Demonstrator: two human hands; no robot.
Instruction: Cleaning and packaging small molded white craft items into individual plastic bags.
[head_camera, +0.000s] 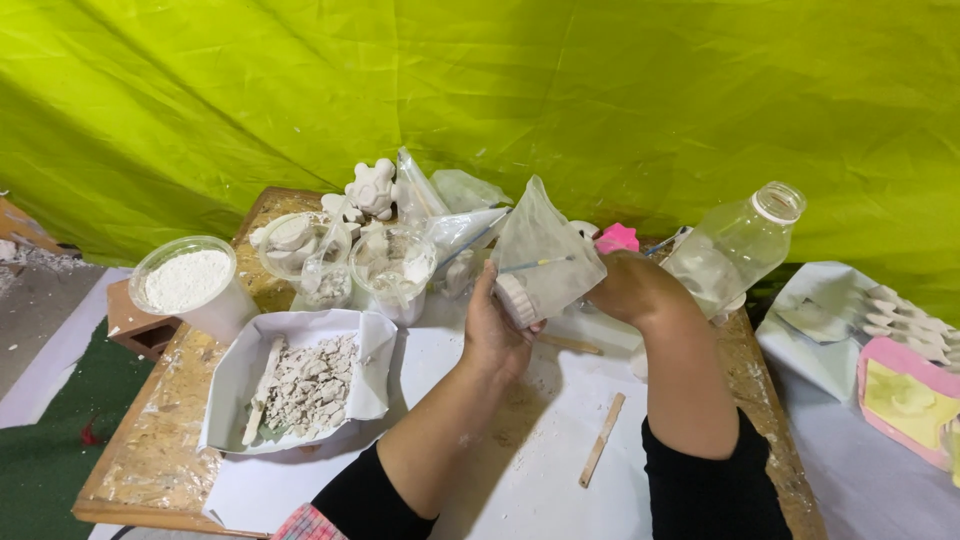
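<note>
Far left edge of the desk (150, 440): clear tub of white powder (187, 281). Next to it, near the left edge, a white tray (232, 385) full of broken plaster chunks (310, 385) with a flat stick lying in it. Back edge, left of centre: clear cups (392, 265) with plaster bits, white flower-shaped casts (372, 187), crumpled plastic bags. Centre, above the white sheet (540, 440): left hand (495, 325) closed around a small white ridged plaster piece (516, 298), gripping it from the side. Piece sits against a clear plastic bag (545, 250) raised over the desk's middle; a thin brush (535, 264) lies across the bag. Right hand (635, 288) at the bag's right side, fingers hidden behind it, so grip can't be told. Wooden stick (603, 440) on the sheet below. Back right corner: pink mould (617, 238), tilted clear bottle (735, 245).
</note>
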